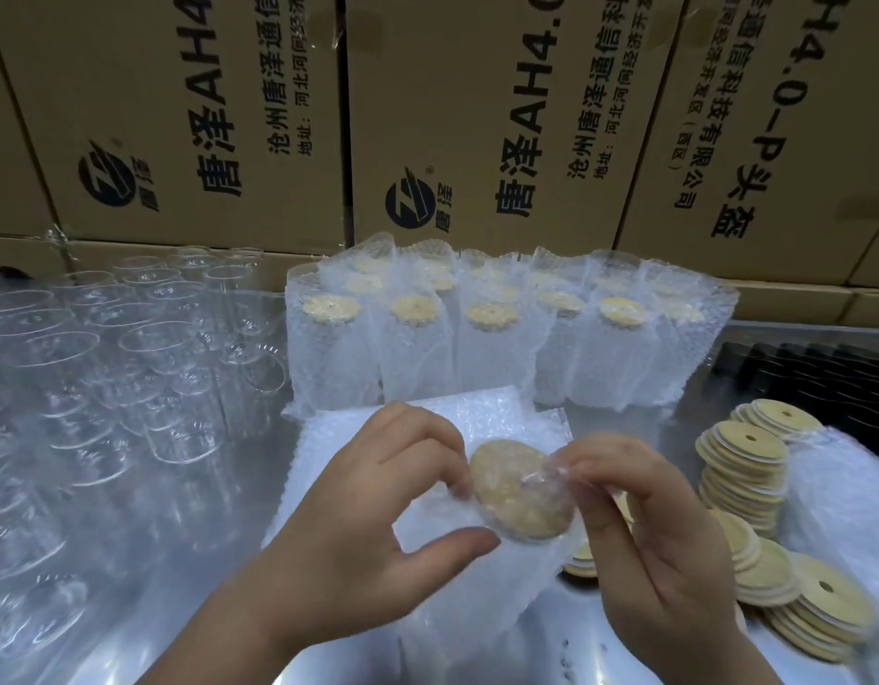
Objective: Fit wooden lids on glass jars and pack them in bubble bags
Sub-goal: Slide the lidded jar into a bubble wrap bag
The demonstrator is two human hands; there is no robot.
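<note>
Currently we hold one lid [520, 489] over the flat bubble bags [477, 412]: left hand [373, 526], fingers [422, 454] curled on its left edge; right hand [670, 551], fingertips [593, 474] pinching its right edge through clear film. Light, stiff, likely slick in film; we grip the rim.
</note>
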